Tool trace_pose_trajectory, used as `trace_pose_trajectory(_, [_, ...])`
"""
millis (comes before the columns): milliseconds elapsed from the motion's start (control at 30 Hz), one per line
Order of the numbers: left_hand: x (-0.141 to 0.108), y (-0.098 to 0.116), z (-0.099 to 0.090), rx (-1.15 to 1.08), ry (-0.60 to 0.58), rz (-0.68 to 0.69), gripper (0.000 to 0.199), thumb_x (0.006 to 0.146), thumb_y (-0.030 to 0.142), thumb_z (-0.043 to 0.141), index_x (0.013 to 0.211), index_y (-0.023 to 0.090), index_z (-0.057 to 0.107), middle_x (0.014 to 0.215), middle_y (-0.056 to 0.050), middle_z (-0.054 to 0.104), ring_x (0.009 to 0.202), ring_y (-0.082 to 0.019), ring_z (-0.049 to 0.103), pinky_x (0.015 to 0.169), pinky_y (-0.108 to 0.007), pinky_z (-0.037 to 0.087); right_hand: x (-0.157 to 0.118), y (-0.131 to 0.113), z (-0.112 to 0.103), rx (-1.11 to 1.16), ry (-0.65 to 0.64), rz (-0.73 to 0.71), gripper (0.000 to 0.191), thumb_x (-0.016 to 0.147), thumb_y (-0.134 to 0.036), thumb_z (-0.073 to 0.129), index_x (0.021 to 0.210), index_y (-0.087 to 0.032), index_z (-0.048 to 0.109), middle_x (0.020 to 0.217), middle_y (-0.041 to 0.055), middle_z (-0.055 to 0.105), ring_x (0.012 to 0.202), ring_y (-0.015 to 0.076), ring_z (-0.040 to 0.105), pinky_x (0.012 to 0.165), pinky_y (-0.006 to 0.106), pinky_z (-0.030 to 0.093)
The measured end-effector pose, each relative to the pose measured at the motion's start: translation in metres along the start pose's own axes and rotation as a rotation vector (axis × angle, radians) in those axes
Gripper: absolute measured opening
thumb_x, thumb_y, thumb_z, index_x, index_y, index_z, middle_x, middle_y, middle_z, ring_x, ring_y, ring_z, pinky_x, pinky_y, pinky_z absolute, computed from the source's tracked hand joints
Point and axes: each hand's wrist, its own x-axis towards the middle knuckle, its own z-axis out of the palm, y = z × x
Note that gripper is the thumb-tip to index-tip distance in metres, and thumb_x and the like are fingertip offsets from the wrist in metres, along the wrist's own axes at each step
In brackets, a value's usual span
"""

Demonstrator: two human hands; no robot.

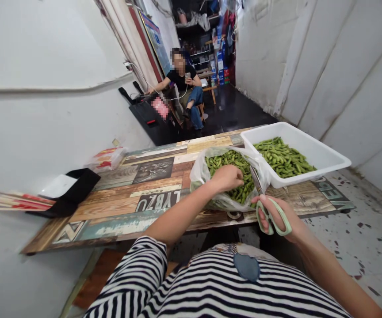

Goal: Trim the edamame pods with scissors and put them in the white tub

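My left hand (227, 179) reaches into an open clear plastic bag (198, 170) full of green edamame pods (226, 160). Its fingers are curled together just above the pods; what they pinch, if anything, is hidden. In my right hand (282, 216) is a pair of scissors (271, 217) with pale green handles. The metal blades point up and away, along the bag's right side, close to the pods. Right behind the bag stands a white plastic tub (326, 164) with more edamame pods (282, 157) heaped at its near left part.
The wood-patterned table (164, 176) carries a black holder (81, 190) with chopsticks (21, 202) at its left end, near a plastic packet (106, 158). A seated person (186, 79) holds a phone farther back. White walls (360, 79) flank both sides.
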Motion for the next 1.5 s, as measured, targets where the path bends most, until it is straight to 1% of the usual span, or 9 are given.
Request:
trace_pose_trajectory(67, [0.003, 0.001, 0.009, 0.195, 0.010, 0.037, 0.006, 0.061, 0.013, 0.067, 0.066, 0.016, 0.067, 0.074, -0.008, 0.065, 0.083, -0.023, 0.060, 0.077, -0.029, 0.043, -0.001, 0.000, 0.001, -0.013, 0.015, -0.003, 0.042, 0.075, -0.061, 0.056, 0.089, -0.021, 0.051, 0.053, -0.0054, 0.046, 0.037, 0.0098, 0.042, 0.034, 0.023, 0.036])
trace_pose_trajectory(167, [0.008, 0.000, 0.013, 0.231, 0.035, 0.058, 0.009, 0.062, 0.007, 0.064, 0.061, 0.016, 0.065, 0.076, -0.010, 0.066, 0.080, -0.022, 0.060, 0.075, -0.028, 0.043, -0.002, 0.001, 0.000, -0.032, 0.030, -0.008, 0.044, 0.074, -0.062, 0.056, 0.086, -0.021, 0.051, 0.053, -0.0056, 0.046, 0.037, 0.0098, 0.042, 0.034, 0.023, 0.036])
trace_pose_trajectory(367, [0.005, -0.008, -0.016, -0.048, -0.081, 0.038, 0.017, 0.072, 0.022, 0.058, 0.078, 0.013, 0.072, 0.073, -0.005, 0.069, 0.069, -0.015, 0.059, 0.067, -0.024, 0.042, 0.004, 0.012, -0.004, -0.198, 0.011, 0.015, 0.044, 0.077, -0.064, 0.050, 0.073, -0.021, 0.047, 0.050, -0.0050, 0.047, 0.037, 0.0103, 0.046, 0.036, 0.023, 0.039])
trace_pose_trajectory(533, [-0.009, -0.009, -0.034, -0.280, -0.159, -0.015, 0.025, 0.073, 0.028, 0.060, 0.086, 0.010, 0.072, 0.073, -0.003, 0.069, 0.067, -0.012, 0.057, 0.065, -0.022, 0.041, 0.007, 0.010, 0.000, -0.246, -0.054, -0.023, 0.048, 0.077, -0.067, 0.047, 0.072, -0.020, 0.046, 0.051, -0.0051, 0.048, 0.038, 0.0099, 0.047, 0.038, 0.023, 0.041])
trace_pose_trajectory(933, [-0.014, -0.005, -0.031, -0.370, -0.139, -0.059, 0.025, 0.071, 0.031, 0.062, 0.078, 0.010, 0.072, 0.070, -0.004, 0.068, 0.066, -0.011, 0.055, 0.067, -0.023, 0.041, 0.008, -0.003, 0.005, -0.298, -0.062, -0.066, 0.046, 0.079, -0.064, 0.048, 0.067, -0.020, 0.046, 0.048, -0.0053, 0.049, 0.037, 0.0106, 0.048, 0.039, 0.024, 0.041])
trace_pose_trajectory(1133, [-0.014, -0.001, -0.026, -0.384, -0.170, -0.037, 0.019, 0.061, 0.028, 0.071, 0.069, 0.011, 0.067, 0.060, 0.003, 0.060, 0.058, -0.007, 0.048, 0.057, -0.020, 0.036, 0.010, 0.002, 0.008, -0.335, -0.022, -0.026, 0.044, 0.076, -0.061, 0.054, 0.062, -0.020, 0.046, 0.040, -0.0075, 0.043, 0.027, 0.0086, 0.041, 0.029, 0.021, 0.032])
trace_pose_trajectory(1267, [-0.013, 0.001, -0.024, -0.620, -0.119, -0.140, 0.016, 0.067, 0.024, 0.066, 0.069, 0.011, 0.059, 0.056, 0.003, 0.056, 0.045, -0.003, 0.039, 0.044, -0.018, 0.026, 0.012, 0.004, 0.007, -0.163, -0.022, -0.024, 0.042, 0.078, -0.062, 0.051, 0.080, -0.020, 0.051, 0.050, -0.0064, 0.049, 0.035, 0.0101, 0.047, 0.036, 0.023, 0.040])
trace_pose_trajectory(1367, [-0.012, 0.002, -0.022, -0.844, -0.138, -0.194, 0.015, 0.072, 0.023, 0.062, 0.071, 0.012, 0.052, 0.064, -0.001, 0.062, 0.039, -0.001, 0.039, 0.039, -0.017, 0.018, 0.011, 0.007, 0.006, -0.069, -0.106, -0.030, 0.046, 0.083, -0.062, 0.043, 0.096, -0.019, 0.051, 0.059, -0.0036, 0.056, 0.045, 0.0127, 0.054, 0.047, 0.027, 0.046])
trace_pose_trajectory(1500, [-0.014, 0.006, -0.010, -0.956, -0.040, -0.230, 0.022, 0.074, 0.023, 0.062, 0.072, 0.016, 0.041, 0.069, -0.003, 0.066, 0.036, -0.002, 0.041, 0.036, -0.016, 0.016, 0.011, 0.009, 0.006, -0.077, -0.124, -0.057, 0.049, 0.084, -0.063, 0.040, 0.100, -0.018, 0.052, 0.060, -0.0026, 0.057, 0.047, 0.0135, 0.055, 0.049, 0.027, 0.046])
